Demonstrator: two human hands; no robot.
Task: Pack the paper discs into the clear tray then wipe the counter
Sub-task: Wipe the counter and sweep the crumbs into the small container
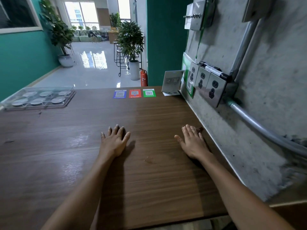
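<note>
- Far left: the clear tray (39, 97) sits at the counter's far left corner, well apart from your hands. Six paper discs (58, 99) lie in its compartments, two rows of three, and a clear lid appears to cover them. No loose discs show anywhere on the counter (149, 171). Packing judged complete.
- Centre left: your left hand (114, 141) lies flat, palm down, on the wood, fingers slightly spread, holding nothing.
- Centre, far edge: three QR code cards (134, 93) lie in a row, undisturbed.
- Right: your right hand (192, 143) lies flat near the wall edge, fingers extended and close together, thumb out, holding nothing.
- No cloth is visible. A faint smear shows between your forearms. Whether wiping is finished cannot be confirmed.
</note>
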